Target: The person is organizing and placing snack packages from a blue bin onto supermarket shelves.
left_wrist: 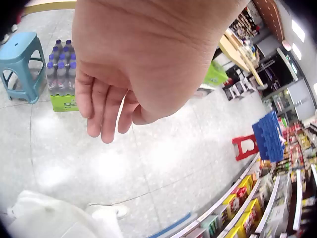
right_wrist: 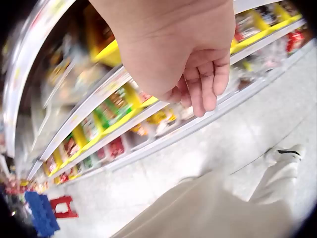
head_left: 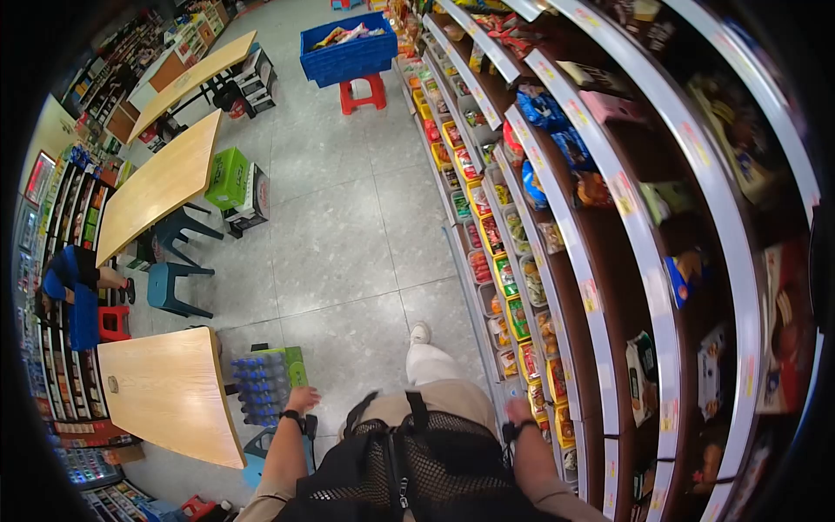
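Observation:
My left hand point(head_left: 302, 400) hangs beside my body with nothing in it; its fingers point(left_wrist: 106, 111) are loosely bent in the left wrist view. Nearest to it, a pack of bottles with purple caps point(head_left: 259, 387) stands on the floor by a table. On the other side, my right hand point(head_left: 518, 412) hangs empty next to the snack shelves, its fingers point(right_wrist: 198, 94) relaxed in the right wrist view. Yellow bins of packaged snacks point(right_wrist: 116, 108) line the low shelves behind that hand.
Tall shelves point(head_left: 600, 261) run along the right. Wooden tables point(head_left: 170, 396) and a teal stool point(head_left: 178, 287) stand on the left. Farther up the grey tiled aisle point(head_left: 339, 235), a blue crate point(head_left: 348, 63) sits on a red stool point(head_left: 362, 92). A person point(head_left: 70, 274) is at the far left.

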Demonstrator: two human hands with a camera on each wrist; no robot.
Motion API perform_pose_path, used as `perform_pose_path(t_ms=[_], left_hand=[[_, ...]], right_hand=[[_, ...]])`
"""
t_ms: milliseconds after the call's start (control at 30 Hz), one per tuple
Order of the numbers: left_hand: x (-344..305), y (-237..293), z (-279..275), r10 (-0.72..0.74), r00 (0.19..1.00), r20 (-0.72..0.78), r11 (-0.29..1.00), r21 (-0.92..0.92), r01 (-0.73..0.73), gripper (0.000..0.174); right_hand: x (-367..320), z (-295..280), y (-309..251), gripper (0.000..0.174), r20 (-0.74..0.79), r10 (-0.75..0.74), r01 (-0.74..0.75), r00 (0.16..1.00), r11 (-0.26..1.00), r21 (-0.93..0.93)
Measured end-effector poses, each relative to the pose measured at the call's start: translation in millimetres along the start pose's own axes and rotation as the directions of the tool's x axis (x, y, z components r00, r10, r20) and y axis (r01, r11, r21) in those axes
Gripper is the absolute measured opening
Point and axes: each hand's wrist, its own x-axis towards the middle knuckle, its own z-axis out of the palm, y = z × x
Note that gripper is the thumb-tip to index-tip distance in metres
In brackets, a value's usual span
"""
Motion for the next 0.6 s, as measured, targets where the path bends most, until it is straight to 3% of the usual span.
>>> perform_pose_path(t_ms=[33,67,100,133,167,233,333,400,433,500,567,600], left_hand=[[19.5,13.9,-6.9,0.033,0.999,-0.005,0.987,-0.160,-0.033,0.026],[23.2,40.0,-7.6,0.019,1.000,-0.006,0.987,-0.159,-0.020,0.026],[25.7,75.5,-9.1,0.111,0.987,-0.120,0.984,-0.125,-0.126,0.025],[23.3,103.6,-4.2,0.199,0.954,-0.225,0.971,-0.085,-0.223,0.025],[16.6,123.7,-0.6,0.183,0.958,-0.221,0.974,-0.092,-0.208,0.025],[22.9,183.8,12.7,0.217,0.947,-0.235,0.943,-0.200,-0.266,0.024],[64.6,238.5,20.6,0.198,0.954,-0.224,0.949,-0.201,-0.244,0.023],[114.3,251.6,13.4,0.175,0.969,-0.175,0.965,-0.168,-0.204,0.025],[133.9,255.9,10.0,0.167,0.974,-0.152,0.973,-0.137,-0.188,0.026],[175.6,285.5,-2.3,0.011,0.987,-0.158,0.984,-0.175,-0.039,0.029],[207.6,321.7,-26.0,-0.139,0.987,-0.078,0.971,-0.207,0.120,0.031],[222.0,342.9,-37.8,-0.159,0.985,-0.072,0.955,-0.265,0.135,0.031]], right_hand=[[41.7,-48.9,-22.8,0.023,-0.184,-0.008,0.010,0.983,1.000,0.010],[101.9,-85.6,-41.3,0.023,-0.243,-0.054,0.043,0.969,0.998,-0.048],[107.5,-191.2,-106.7,0.022,-0.084,0.306,-0.122,0.948,0.596,0.794],[151.4,-213.1,-128.6,0.022,-0.150,0.310,0.054,0.939,0.296,0.954],[187.0,-241.7,-148.5,0.022,-0.148,0.220,0.104,0.964,0.197,0.975],[228.9,-330.3,-202.6,0.024,-0.117,0.129,0.089,0.985,0.205,0.975],[278.2,-450.9,-283.2,0.025,-0.073,0.115,0.052,0.991,0.172,0.984],[315.6,-507.5,-323.5,0.025,-0.104,-0.016,0.101,0.994,-0.149,0.984],[336.6,-522.6,-335.3,0.025,-0.106,-0.014,0.103,0.994,-0.139,0.985],[383.8,-553.3,-363.0,0.024,-0.107,-0.002,0.105,0.994,-0.173,0.979],[424.5,-563.9,-380.5,0.018,-0.052,0.065,0.060,0.997,-0.121,0.991],[448.6,-556.5,-377.1,0.016,-0.050,0.082,0.051,0.995,-0.013,0.999]])
